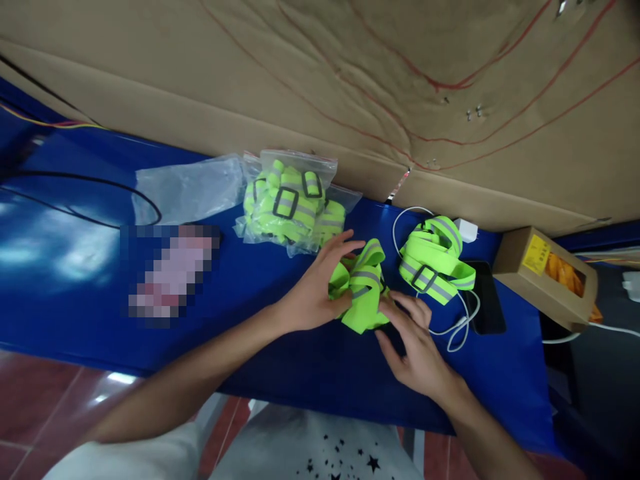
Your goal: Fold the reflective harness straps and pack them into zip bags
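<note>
A folded neon-yellow reflective strap bundle [363, 287] lies on the blue table [280, 353] between my hands. My left hand [315, 287] curls round its left side, fingers closed on the fabric. My right hand [415, 340] touches its lower right edge with thumb and fingertips pinching the strap. A second strap bundle [433, 260] with a grey buckle lies just to the right, untouched.
Clear zip bags holding several more yellow straps [290, 200] sit behind, with an empty plastic bag [187, 187] to their left. A white cable and charger [465, 233], a black phone [487, 300] and a cardboard box [545, 273] lie right. Cardboard sheeting [350, 80] rises behind.
</note>
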Tool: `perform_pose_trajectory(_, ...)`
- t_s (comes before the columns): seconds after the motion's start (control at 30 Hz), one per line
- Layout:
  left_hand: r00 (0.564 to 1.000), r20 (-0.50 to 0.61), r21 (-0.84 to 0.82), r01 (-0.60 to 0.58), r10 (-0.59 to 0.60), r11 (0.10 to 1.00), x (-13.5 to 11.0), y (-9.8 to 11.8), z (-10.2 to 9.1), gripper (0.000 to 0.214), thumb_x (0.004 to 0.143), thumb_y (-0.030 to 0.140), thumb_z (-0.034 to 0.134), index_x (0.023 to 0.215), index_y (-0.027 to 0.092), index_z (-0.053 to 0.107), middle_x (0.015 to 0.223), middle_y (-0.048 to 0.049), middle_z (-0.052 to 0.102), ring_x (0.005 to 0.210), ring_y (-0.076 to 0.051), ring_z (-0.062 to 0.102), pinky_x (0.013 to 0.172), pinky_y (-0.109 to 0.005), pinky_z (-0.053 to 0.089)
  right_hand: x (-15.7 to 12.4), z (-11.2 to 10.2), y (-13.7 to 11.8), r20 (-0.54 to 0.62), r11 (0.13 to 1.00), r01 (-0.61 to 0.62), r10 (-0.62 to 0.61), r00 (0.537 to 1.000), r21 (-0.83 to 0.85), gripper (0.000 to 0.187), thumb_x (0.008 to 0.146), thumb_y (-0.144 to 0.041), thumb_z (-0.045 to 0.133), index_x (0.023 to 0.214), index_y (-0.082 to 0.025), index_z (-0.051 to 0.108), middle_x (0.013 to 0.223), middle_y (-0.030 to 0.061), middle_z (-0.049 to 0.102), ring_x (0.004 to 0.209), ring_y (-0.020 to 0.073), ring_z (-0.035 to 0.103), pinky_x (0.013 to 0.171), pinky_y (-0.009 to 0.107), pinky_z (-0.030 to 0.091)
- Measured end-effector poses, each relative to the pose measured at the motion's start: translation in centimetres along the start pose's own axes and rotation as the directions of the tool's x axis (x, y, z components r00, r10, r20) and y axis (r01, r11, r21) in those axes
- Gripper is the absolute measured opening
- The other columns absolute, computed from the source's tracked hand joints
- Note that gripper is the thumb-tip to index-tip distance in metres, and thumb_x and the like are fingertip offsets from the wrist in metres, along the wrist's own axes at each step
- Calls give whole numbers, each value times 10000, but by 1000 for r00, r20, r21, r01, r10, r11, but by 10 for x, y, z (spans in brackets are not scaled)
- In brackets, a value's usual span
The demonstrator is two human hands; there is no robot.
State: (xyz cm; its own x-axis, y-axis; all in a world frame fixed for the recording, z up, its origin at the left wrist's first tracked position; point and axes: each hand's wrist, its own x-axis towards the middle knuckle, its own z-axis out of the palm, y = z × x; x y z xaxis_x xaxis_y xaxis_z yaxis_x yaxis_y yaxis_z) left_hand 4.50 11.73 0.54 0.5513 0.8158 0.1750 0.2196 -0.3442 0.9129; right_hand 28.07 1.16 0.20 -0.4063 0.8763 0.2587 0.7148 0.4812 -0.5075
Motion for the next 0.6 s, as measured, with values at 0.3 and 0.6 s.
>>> perform_pose_trajectory(0.3, 999, 9, -276, 34, -33, 961, -4, -3, 14, 678, 882, 117, 659, 1500, 263, 422, 1385, -117, 616, 1247, -254, 638, 1066, -419, 527, 1, -4, -5, 86, 990, 130, -124, 989, -58, 527, 978, -82, 536, 1484, -221, 487, 1577, 98, 507, 1538, 263, 362, 1254, 543, 217)
perform_pose_trajectory(0.6, 888, 434, -575, 142, 154, 806, 8, 20, -46, 269, 919, 382, 717, 1095, 179, 740, 1177, -153, 718, 1110, -288, 713, 997, -383, 556, 6, -5, -3, 139, 990, -93, 107, 984, -104, 557, 1010, -322, 589, 1532, -212, 429, 1659, 121, 363, 1539, 286, 349, 1164, 492, 439)
